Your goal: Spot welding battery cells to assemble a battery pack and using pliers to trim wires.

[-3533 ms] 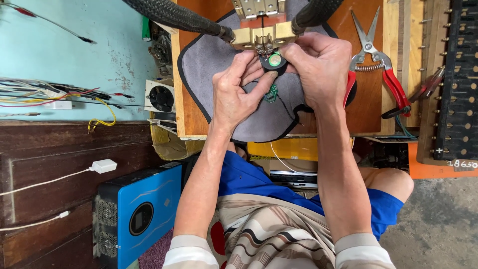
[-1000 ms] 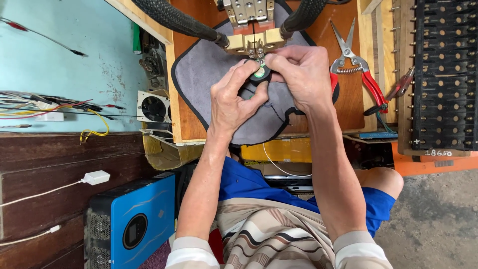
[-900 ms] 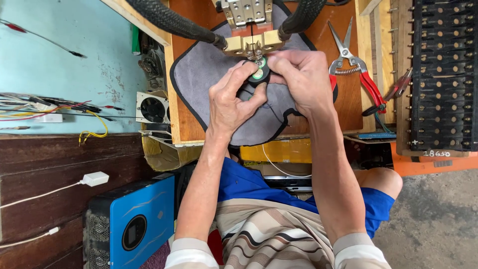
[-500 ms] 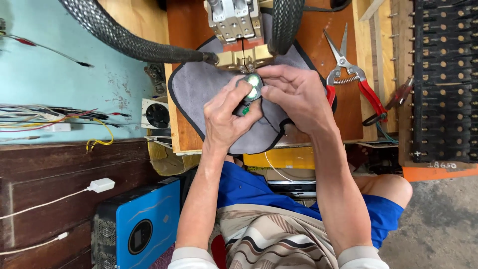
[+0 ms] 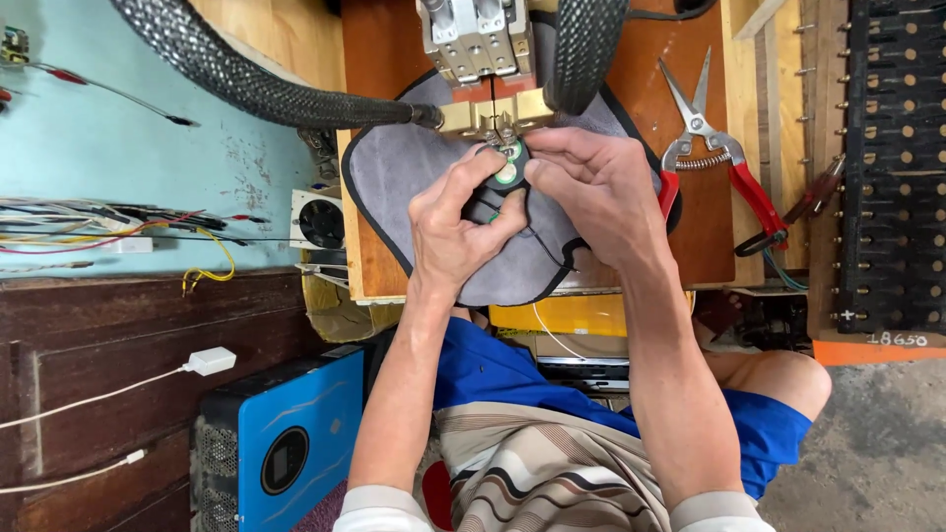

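- Both hands meet at the middle of the counter (image 5: 379,227), over a grey mat (image 5: 394,187).
- The left hand (image 5: 463,222) is curled tight, thumb and fingertips pinching a small round green-ringed part (image 5: 506,172).
- The right hand (image 5: 591,192) closes in from the right, its fingertips gripping the same part, so the two hands touch around it.
- The part sits right under the brass tips of the metal machine head (image 5: 488,59) at the far edge of the mat.
- Thick braided black cables (image 5: 246,79) sweep off to the far left from that head.
- Red-handled snips (image 5: 714,158) lie on the counter, just right of the right hand.
- A blue box (image 5: 281,448) stands low on the near left.
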